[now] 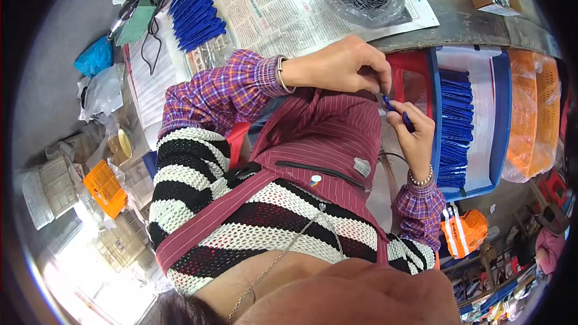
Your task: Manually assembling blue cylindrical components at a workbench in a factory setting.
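My right hand (415, 129), with a beaded bracelet at the wrist, is closed around a slim blue plastic piece (408, 121). One end of the piece points toward my left hand (349, 66), which wears a bangle. The left thumb and fingertips are pinched together at that end, and what they hold is too small to make out. Both hands are in front of my maroon striped apron (325, 126). Many similar blue pieces (456, 126) lie stacked in a blue tray (503, 117) to the right of my right hand.
On the newspaper-covered table (271, 0), a clear bag (361, 15) holds thin black rods, and more blue pieces (195, 12) lie in a row. A dark cord (153, 42) trails at the left. Orange crates (530, 114) stand beyond the tray.
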`<action>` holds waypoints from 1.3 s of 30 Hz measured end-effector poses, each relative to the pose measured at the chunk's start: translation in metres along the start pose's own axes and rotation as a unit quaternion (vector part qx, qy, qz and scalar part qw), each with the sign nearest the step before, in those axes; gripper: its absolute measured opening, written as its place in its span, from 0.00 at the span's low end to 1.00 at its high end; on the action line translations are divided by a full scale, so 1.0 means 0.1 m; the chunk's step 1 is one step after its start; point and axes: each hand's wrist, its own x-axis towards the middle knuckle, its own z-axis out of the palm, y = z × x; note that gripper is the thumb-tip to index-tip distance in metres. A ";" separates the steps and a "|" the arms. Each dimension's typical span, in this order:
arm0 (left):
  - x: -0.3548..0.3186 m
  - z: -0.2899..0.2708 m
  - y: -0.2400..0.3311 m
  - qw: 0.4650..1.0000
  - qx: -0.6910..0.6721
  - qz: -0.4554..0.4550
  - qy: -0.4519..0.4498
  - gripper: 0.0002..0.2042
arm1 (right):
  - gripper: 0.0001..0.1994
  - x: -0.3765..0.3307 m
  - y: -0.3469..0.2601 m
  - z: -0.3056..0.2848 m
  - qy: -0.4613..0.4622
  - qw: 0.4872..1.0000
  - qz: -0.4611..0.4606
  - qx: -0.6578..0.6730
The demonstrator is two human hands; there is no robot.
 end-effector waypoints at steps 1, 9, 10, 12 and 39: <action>-0.01 0.00 0.00 1.000 -0.004 -0.007 0.001 0.08 | 0.08 0.00 0.00 0.01 -0.002 1.000 -0.003 0.001; 0.01 -0.02 0.02 1.000 -0.011 -0.010 -0.003 0.08 | 0.08 0.04 0.02 0.00 -0.009 1.000 -0.009 0.005; 0.02 -0.03 0.05 1.000 -0.005 -0.024 -0.006 0.08 | 0.08 0.04 0.03 -0.01 -0.010 1.000 -0.009 0.001; 0.03 -0.04 0.06 0.999 0.000 -0.035 -0.015 0.08 | 0.08 0.06 0.02 -0.01 -0.007 1.000 -0.008 0.000; 0.19 0.00 -0.15 0.991 -0.123 -0.034 -0.028 0.09 | 0.08 0.18 0.11 -0.08 0.013 0.998 -0.058 -0.028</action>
